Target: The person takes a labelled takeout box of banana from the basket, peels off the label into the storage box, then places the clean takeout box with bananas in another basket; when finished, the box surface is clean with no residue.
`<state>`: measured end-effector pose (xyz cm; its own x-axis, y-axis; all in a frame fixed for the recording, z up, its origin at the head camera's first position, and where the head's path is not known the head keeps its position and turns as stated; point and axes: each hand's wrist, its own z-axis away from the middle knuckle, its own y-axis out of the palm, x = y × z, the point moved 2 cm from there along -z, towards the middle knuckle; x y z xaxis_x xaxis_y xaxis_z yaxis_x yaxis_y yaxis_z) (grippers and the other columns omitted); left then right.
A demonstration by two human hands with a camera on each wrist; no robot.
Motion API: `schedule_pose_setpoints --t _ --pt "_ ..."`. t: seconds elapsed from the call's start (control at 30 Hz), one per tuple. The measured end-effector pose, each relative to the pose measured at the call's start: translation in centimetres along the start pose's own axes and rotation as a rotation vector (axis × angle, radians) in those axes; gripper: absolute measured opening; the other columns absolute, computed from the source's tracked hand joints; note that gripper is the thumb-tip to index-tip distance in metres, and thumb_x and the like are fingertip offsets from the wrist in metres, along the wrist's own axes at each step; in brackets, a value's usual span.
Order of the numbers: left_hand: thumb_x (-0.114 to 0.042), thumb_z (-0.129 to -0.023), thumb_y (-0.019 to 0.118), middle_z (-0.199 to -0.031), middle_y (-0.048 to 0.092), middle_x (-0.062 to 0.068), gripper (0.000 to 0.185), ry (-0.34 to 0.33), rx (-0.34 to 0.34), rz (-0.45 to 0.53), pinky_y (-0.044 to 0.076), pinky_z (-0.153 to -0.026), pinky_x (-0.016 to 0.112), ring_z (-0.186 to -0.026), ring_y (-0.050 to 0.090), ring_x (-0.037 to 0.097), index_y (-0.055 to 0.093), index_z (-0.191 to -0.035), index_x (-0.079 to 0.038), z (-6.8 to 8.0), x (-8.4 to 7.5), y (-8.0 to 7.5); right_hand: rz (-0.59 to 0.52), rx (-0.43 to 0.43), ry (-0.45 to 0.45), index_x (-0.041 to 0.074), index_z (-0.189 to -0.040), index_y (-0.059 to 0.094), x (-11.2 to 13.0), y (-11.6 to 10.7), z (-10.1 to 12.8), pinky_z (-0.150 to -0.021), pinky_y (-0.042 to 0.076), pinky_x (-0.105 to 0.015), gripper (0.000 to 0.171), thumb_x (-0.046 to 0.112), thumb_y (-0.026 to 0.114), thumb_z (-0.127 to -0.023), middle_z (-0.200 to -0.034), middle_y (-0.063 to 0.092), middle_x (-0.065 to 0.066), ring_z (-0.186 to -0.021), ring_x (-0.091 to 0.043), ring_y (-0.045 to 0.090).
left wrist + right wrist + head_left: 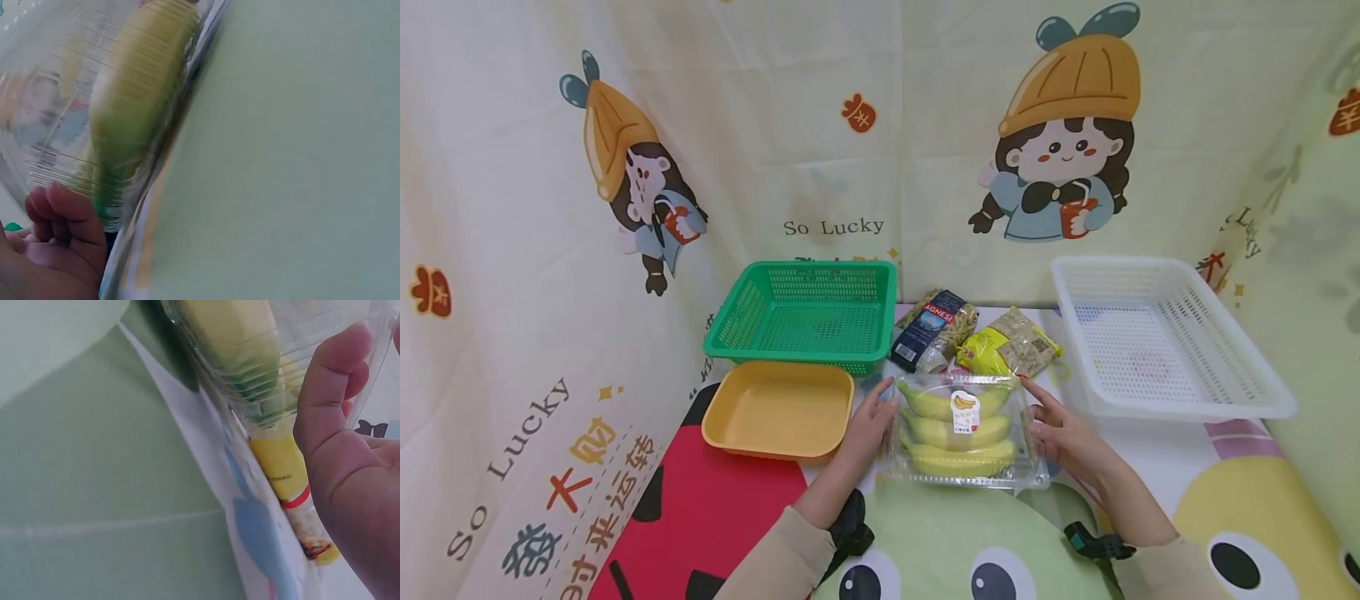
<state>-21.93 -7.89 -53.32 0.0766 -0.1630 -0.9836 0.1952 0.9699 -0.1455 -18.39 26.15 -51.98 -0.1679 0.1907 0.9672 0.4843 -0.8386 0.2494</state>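
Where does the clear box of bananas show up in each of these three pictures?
Head: banana box at lower centre, between left hand and right hand.
Left wrist: upper left, blurred, above the fingers.
Right wrist: top centre, beside the thumb.
Shared landmark: the green tablecloth.

I see my left hand (867, 427) and right hand (1063, 433) bare, with beige long sleeves (775, 560) ending short of each wrist, and a black strap with a small black mount (1096, 543) around both wrists.
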Motion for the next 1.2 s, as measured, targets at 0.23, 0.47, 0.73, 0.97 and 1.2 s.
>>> schedule_pose_setpoints --t 0.23,0.47,0.73,0.97,1.2 --pt "-0.049 -0.098 0.054 -0.076 0.045 -0.003 0.056 0.004 -0.017 -0.006 0.042 -0.063 0.027 -0.065 0.045 0.013 0.042 -0.15 -0.031 -0.2 0.7 -0.1 0.008 -0.017 0.045 0.022 -0.16 -0.005 -0.9 -0.5 -0.2 -0.066 0.052 -0.02 0.082 0.007 0.05 -0.101 -0.105 0.046 0.001 -0.082 -0.003 0.056" --pt "-0.047 -0.096 0.058 -0.073 0.047 -0.003 0.06 0.031 -0.042 0.022 0.041 -0.057 0.024 -0.062 0.044 0.012 0.043 -0.15 -0.026 -0.2 0.9 -0.2 0.192 -0.043 0.109 0.023 -0.16 -0.003 -0.5 -0.6 0.0 -0.077 0.057 -0.029 0.082 0.009 0.052 -0.101 -0.114 0.042 -0.011 -0.092 -0.01 0.059" --pt "-0.044 -0.096 0.06 -0.073 0.046 -0.003 0.057 0.011 -0.028 0.083 0.041 -0.059 0.023 -0.063 0.044 0.012 0.044 -0.149 -0.029 -0.3 1.0 0.0 0.742 -0.198 0.114 0.01 -0.157 0.023 3.9 0.4 1.5 -0.079 0.057 -0.038 0.072 0.031 0.061 -0.098 -0.146 0.036 -0.026 -0.104 -0.029 0.063" --pt "-0.042 -0.097 0.06 -0.072 0.045 -0.003 0.056 0.02 -0.031 0.082 0.041 -0.058 0.023 -0.062 0.044 0.012 0.045 -0.149 -0.026 -0.2 0.9 0.0 0.954 -0.236 -0.004 0.011 -0.146 0.046 7.3 2.1 1.4 -0.09 0.055 -0.042 0.057 0.035 0.062 -0.097 -0.144 0.046 -0.017 -0.121 -0.039 0.056" --pt "-0.037 -0.099 0.059 -0.071 0.046 -0.004 0.059 -0.003 -0.009 0.089 0.04 -0.056 0.022 -0.06 0.045 0.011 0.04 -0.152 -0.021 -0.1 0.5 -0.1 0.79 -0.093 0.026 0.011 -0.136 0.057 8.3 4.3 -0.3 -0.08 0.057 -0.028 0.043 0.028 0.064 -0.096 -0.133 0.058 -0.018 -0.1 -0.027 0.066"
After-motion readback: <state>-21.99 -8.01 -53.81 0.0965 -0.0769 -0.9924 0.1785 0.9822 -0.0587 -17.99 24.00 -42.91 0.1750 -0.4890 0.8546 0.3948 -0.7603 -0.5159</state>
